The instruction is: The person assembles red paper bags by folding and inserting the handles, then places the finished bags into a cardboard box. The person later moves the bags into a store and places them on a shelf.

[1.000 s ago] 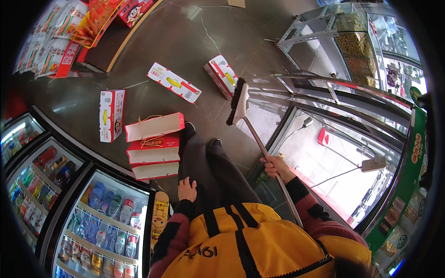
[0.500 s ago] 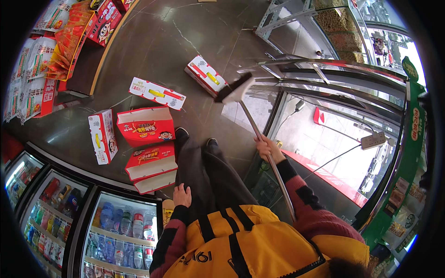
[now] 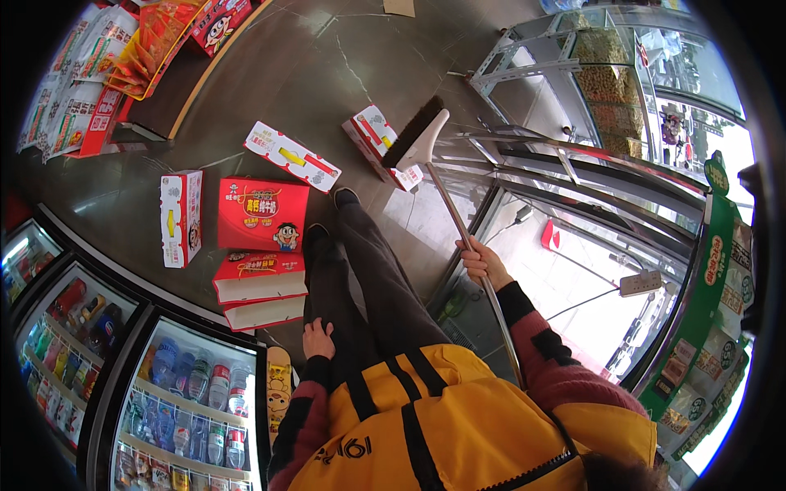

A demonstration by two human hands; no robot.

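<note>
My right hand (image 3: 485,266) is closed round the metal handle of a broom (image 3: 450,200). The broom's dark-bristled head (image 3: 417,135) is raised in front of me and overlaps a white and red carton (image 3: 372,131) in the view. My left hand (image 3: 318,338) hangs beside my left thigh with its fingers apart, holding nothing. Left of my legs are a red gift bag (image 3: 262,214) with its printed front showing, and further red bags (image 3: 258,277) nearer to me. Two more white and red cartons, one upright-looking (image 3: 181,219) and one slanted (image 3: 292,155), stand beyond and left of the bags.
Glass-door drink fridges (image 3: 184,393) line the near left. Snack packets fill a display (image 3: 90,82) at the far left. On the right are a glass door (image 3: 573,245), a white power strip (image 3: 640,283) and a green snack rack (image 3: 696,319). A metal frame (image 3: 524,69) stands far right.
The view has shifted forward, and one foot has stepped ahead. The broom head has turned, its bristles now facing left. The farthest red bag has tipped, showing its full front.
</note>
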